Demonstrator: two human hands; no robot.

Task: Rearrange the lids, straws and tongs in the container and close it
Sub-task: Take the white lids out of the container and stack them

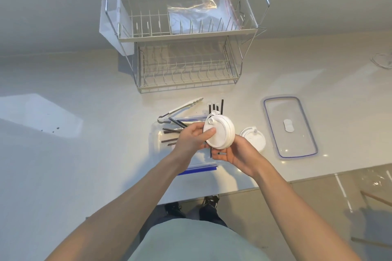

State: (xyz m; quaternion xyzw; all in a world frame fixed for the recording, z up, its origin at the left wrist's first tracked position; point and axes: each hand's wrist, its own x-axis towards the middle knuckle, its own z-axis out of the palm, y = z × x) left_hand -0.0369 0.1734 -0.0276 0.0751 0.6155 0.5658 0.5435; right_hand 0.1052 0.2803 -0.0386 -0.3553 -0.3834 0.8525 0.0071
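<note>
Both hands' grip: left (192, 139), right (235, 152) clasp lid stack (220, 131); container (182, 154) mostly hidden.

matt white plastic lids (219, 131), wire rack (182, 34)

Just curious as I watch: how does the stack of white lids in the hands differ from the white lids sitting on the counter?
The held lids are off the counter, tilted on edge, gripped by the left hand and right hand. The counter lids lie flat and untouched, right of the container, partly hidden behind the right hand. The held stack looks larger, but it is nearer the camera. Both are round, white plastic lids.
</note>
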